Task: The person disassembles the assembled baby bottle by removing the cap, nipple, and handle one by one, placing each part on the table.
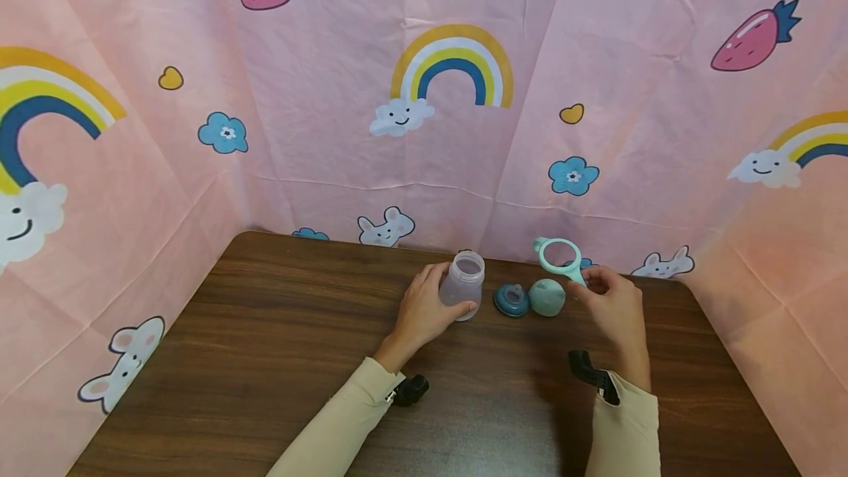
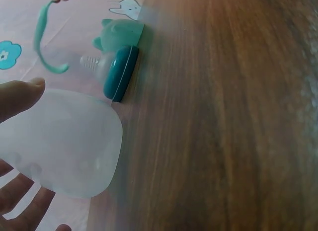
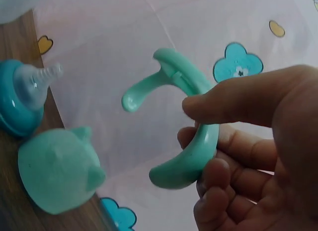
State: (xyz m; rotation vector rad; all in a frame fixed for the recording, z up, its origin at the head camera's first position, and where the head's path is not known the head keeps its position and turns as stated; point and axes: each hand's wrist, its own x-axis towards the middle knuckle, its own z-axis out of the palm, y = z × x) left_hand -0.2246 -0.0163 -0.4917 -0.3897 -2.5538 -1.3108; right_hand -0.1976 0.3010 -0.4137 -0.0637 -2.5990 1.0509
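My left hand (image 1: 424, 308) curls round a translucent baby bottle (image 1: 461, 291), which stands upright on the table with its threaded mouth uncovered. In the left wrist view the thumb lies on one side of the bottle (image 2: 64, 141) and the fingers on the other. My right hand (image 1: 617, 306) pinches a mint-green bottle handle (image 1: 573, 272), a ring with curved grips, and holds it up above the table. The right wrist view shows the thumb and fingertips on the handle's curved grip (image 3: 181, 169). Between the hands sit a teal collar with a clear nipple (image 1: 511, 302) and a mint-green eared cap (image 1: 547, 299).
A brown wood-grain table (image 1: 265, 359) lies beneath everything. Pink printed cloth (image 1: 318, 131) hangs behind its back edge and along both sides. The nipple collar and the cap stand side by side near that back edge.
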